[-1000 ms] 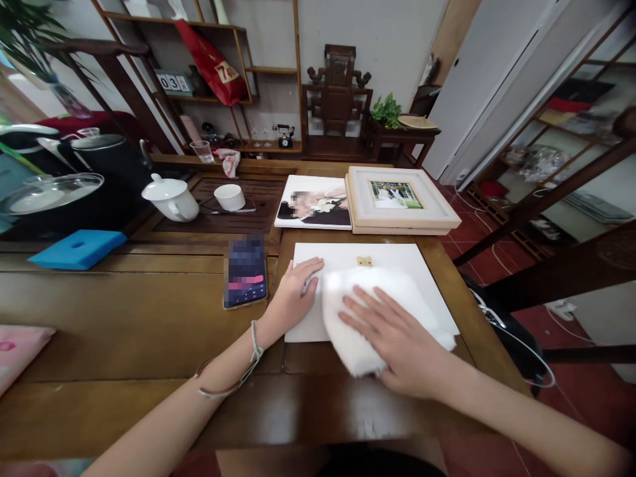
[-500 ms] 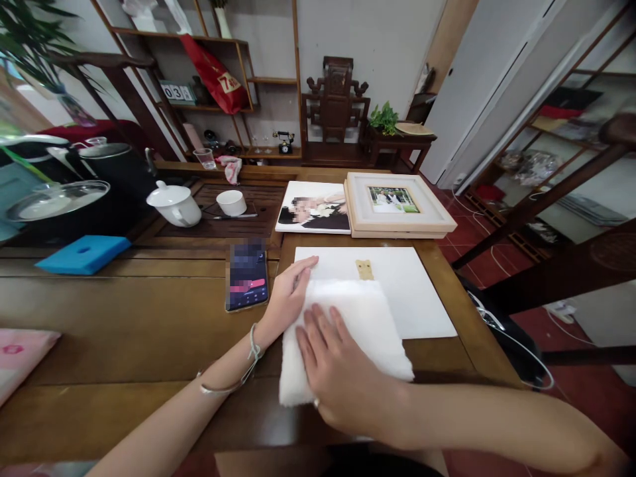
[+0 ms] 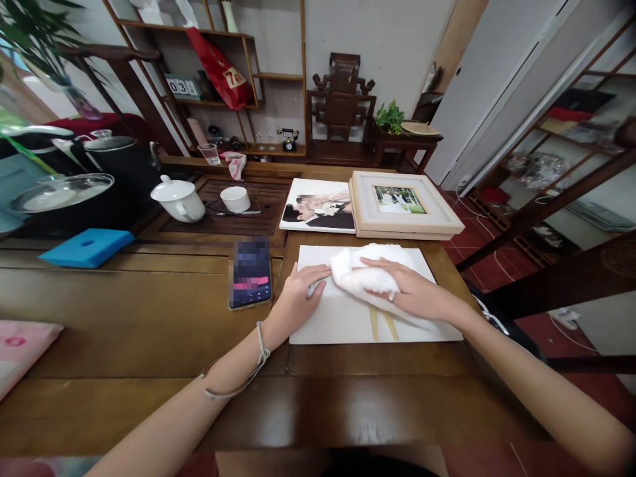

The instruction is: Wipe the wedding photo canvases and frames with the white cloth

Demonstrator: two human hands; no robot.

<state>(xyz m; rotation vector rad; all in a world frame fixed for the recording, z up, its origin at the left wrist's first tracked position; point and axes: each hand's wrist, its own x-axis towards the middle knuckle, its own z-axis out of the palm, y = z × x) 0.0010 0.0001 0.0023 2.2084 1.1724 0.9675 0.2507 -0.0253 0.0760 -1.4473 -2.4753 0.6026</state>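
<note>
A white flat board (image 3: 342, 321) lies face down on the wooden table (image 3: 124, 318) in front of me. My left hand (image 3: 297, 295) rests on its left edge, fingers stretched flat. My right hand (image 3: 412, 289) presses a bunched white cloth (image 3: 360, 271) onto the far part of the board, fingers lying over the cloth. Two thin tan strips show on the board just below the cloth. A phone (image 3: 250, 271) with a lit screen lies left of my left hand.
Behind the board lie a photo print (image 3: 320, 205) and a stack of white picture frames (image 3: 402, 205). A white teapot (image 3: 177, 199) and cup (image 3: 235, 198) stand on a tea tray. A blue pad (image 3: 87, 246) lies at the left; shelves and a chair stand behind.
My right hand has swept the cloth from the board's near edge up to its far part, bunching it. The left hand has stayed on the board's left edge.
</note>
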